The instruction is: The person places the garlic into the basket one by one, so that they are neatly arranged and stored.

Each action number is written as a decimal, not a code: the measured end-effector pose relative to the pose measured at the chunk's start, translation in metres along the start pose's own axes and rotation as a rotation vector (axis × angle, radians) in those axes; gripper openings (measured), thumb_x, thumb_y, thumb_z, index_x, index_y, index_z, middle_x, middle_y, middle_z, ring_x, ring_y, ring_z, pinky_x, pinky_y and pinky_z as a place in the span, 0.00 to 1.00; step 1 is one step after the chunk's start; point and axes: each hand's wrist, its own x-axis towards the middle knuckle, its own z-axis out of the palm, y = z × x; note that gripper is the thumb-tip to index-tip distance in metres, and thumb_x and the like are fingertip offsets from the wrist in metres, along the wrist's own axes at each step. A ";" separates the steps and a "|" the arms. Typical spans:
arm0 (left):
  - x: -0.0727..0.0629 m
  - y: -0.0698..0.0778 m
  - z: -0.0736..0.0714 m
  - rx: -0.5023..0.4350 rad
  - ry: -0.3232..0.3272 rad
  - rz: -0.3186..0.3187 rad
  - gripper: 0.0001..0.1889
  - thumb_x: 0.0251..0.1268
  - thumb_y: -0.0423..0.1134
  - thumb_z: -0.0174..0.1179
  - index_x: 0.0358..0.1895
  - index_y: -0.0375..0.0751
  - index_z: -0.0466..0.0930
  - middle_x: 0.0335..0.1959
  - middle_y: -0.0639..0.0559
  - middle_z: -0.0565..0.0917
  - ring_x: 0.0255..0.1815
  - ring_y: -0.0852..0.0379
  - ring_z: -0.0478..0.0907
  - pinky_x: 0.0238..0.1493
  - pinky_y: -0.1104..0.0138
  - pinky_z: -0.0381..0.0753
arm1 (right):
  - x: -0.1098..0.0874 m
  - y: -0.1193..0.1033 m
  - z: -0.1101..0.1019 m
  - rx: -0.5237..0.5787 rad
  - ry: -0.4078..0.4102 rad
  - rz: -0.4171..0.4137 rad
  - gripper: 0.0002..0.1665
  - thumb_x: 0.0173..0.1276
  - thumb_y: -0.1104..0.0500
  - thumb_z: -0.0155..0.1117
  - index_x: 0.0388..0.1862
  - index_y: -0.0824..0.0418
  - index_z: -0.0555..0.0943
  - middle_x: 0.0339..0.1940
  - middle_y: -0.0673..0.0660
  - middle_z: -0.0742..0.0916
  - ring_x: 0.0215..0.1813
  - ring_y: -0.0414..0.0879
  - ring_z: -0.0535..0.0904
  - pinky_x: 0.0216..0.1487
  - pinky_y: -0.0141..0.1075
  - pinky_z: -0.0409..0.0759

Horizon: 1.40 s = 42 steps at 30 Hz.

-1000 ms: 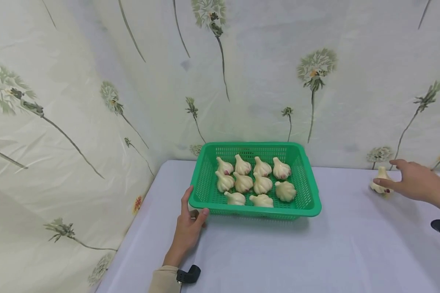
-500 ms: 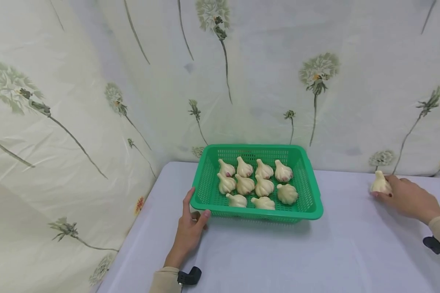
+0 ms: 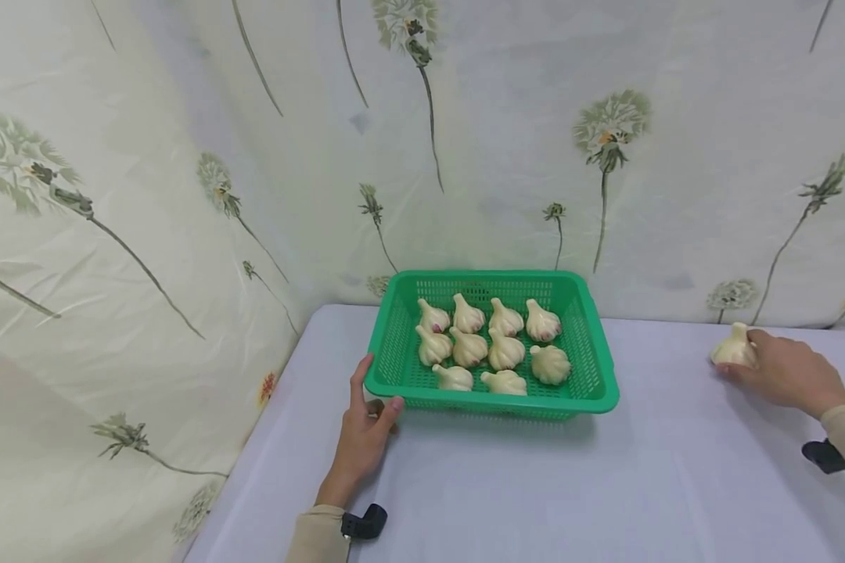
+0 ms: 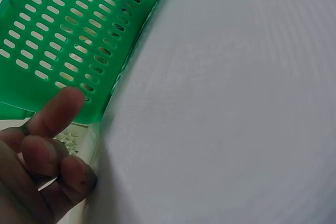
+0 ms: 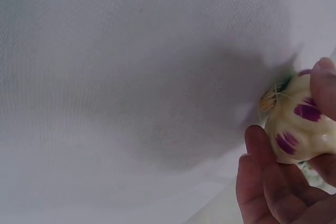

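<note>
A green perforated plastic basket [image 3: 493, 403] stands near the back of the table, with several cream-white garlic bulbs [image 3: 505, 352] in loose rows inside. My left hand [image 3: 362, 438] holds its front left corner, index finger along the left side and thumb at the front. The left wrist view shows a fingertip against the basket's slotted wall [image 4: 79, 30], other fingers curled below. Far to the right, my right hand [image 3: 789, 371] grips a single garlic bulb [image 3: 735, 348] between thumb and fingers. Purple patches and a rooty base show on this bulb [image 5: 296, 124] in the right wrist view.
A pale lavender cloth [image 3: 535, 485] covers the table. Behind it and at the left hangs a whitish curtain [image 3: 493, 156] printed with dandelions, close to the basket's back rim. Black straps with small devices sit on the left wrist [image 3: 364, 522] and right wrist [image 3: 825, 456].
My right hand has come down from above the single garlic bulb and taken hold of it. The left hand stays at the basket corner. The head view shifts slightly.
</note>
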 end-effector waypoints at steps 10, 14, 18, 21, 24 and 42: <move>0.000 0.002 -0.001 -0.006 0.004 -0.015 0.43 0.81 0.49 0.61 0.86 0.70 0.43 0.20 0.47 0.83 0.23 0.54 0.81 0.28 0.67 0.72 | -0.001 -0.007 -0.002 0.015 0.014 0.020 0.52 0.73 0.37 0.69 0.63 0.85 0.65 0.40 0.80 0.82 0.35 0.66 0.80 0.29 0.54 0.76; 0.001 0.001 -0.002 0.003 0.004 -0.012 0.43 0.80 0.50 0.62 0.86 0.71 0.43 0.20 0.47 0.83 0.22 0.55 0.81 0.28 0.67 0.73 | -0.001 -0.008 -0.003 0.023 0.021 0.021 0.52 0.73 0.37 0.69 0.63 0.84 0.65 0.39 0.79 0.82 0.34 0.66 0.79 0.28 0.54 0.75; 0.003 -0.001 -0.004 0.001 0.007 0.000 0.43 0.80 0.50 0.62 0.86 0.72 0.43 0.20 0.47 0.84 0.22 0.56 0.81 0.27 0.67 0.73 | -0.002 -0.011 -0.002 0.036 0.028 0.032 0.54 0.73 0.35 0.68 0.64 0.85 0.64 0.38 0.78 0.82 0.34 0.65 0.78 0.27 0.51 0.73; 0.004 -0.001 -0.005 -0.004 0.009 0.004 0.43 0.80 0.50 0.62 0.86 0.72 0.43 0.20 0.46 0.84 0.22 0.56 0.81 0.27 0.67 0.73 | -0.003 -0.013 0.000 0.045 0.038 0.032 0.55 0.74 0.34 0.68 0.64 0.85 0.64 0.39 0.80 0.81 0.34 0.66 0.78 0.27 0.52 0.73; 0.003 -0.001 -0.005 -0.005 0.007 -0.007 0.43 0.80 0.50 0.62 0.86 0.71 0.44 0.20 0.46 0.84 0.22 0.55 0.81 0.28 0.68 0.73 | -0.005 -0.013 0.002 0.039 0.049 0.031 0.55 0.73 0.35 0.69 0.64 0.85 0.65 0.42 0.83 0.81 0.35 0.68 0.79 0.28 0.54 0.74; 0.000 0.000 -0.002 -0.003 0.000 -0.001 0.43 0.79 0.47 0.63 0.86 0.69 0.46 0.19 0.46 0.83 0.22 0.55 0.80 0.26 0.68 0.71 | -0.014 -0.018 -0.003 -0.022 -0.005 0.010 0.54 0.76 0.34 0.65 0.69 0.82 0.61 0.44 0.84 0.78 0.39 0.72 0.80 0.29 0.58 0.77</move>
